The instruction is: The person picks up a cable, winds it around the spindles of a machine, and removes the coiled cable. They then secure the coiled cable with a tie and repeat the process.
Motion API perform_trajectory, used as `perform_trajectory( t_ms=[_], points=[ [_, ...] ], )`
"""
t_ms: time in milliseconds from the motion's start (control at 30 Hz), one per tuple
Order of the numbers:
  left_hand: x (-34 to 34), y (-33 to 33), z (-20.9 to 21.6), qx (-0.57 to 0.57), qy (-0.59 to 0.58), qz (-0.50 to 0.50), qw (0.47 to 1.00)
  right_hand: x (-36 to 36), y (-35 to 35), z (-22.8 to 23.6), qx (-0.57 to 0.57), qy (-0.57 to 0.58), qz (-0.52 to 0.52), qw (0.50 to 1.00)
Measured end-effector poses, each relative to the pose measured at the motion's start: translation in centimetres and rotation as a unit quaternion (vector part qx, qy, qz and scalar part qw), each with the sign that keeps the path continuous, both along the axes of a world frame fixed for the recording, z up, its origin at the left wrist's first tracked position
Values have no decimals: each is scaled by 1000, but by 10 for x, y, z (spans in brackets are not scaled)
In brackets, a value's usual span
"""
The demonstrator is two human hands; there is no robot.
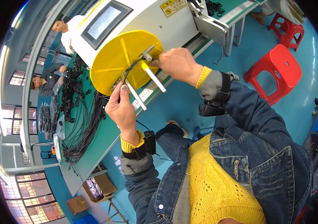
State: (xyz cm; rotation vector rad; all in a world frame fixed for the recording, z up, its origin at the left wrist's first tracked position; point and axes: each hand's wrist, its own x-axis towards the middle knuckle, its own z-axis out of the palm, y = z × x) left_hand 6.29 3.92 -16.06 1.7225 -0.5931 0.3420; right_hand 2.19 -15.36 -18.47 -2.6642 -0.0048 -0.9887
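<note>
A round yellow disc (110, 61) is mounted on the front of a white machine, with two pale pegs sticking out toward me, a right peg (155, 79) and a left peg (136, 97). Across the disc, between the pegs, runs a short black cable (132, 67). My left hand (122, 112) pinches its lower end between thumb and finger, beside the left peg. At the disc's right edge, my right hand (179, 65) is closed near the base of the right peg. The cable leads toward it, but what those fingers hold is hidden.
The white machine (144, 18) carries a screen (106, 22). Black cables (78, 143) lie bundled on the green table (99, 149) at left, where two people sit beyond. Red stools (278, 71) stand at right; an open carton (104, 184) sits below the table.
</note>
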Motion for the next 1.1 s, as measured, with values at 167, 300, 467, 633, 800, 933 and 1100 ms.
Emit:
perform_trajectory(
  t_ms=[167,300,467,633,800,933,1100],
  points=[
    [8,9,-3,19,3,-19,1000,-40,-21,-34,29,105,-58,992],
    [15,10,-13,-10,9,-48,999,-83,-48,-70,70,147,-83,983],
    [9,8,-13,-25,12,-56,998,-139,-68,-98,122,202,-100,967],
    [4,9,-16,-36,15,-47,998,-151,-61,-107,153,212,-80,962],
    [-3,17,-14,-31,16,-36,999,-144,-46,-98,196,252,-63,946],
    [-11,18,-16,-21,-6,-39,999,-146,-46,-100,198,257,-47,945],
    [-20,22,-17,0,-31,-29,999,-143,-41,-95,205,277,-31,938]
  ],
)
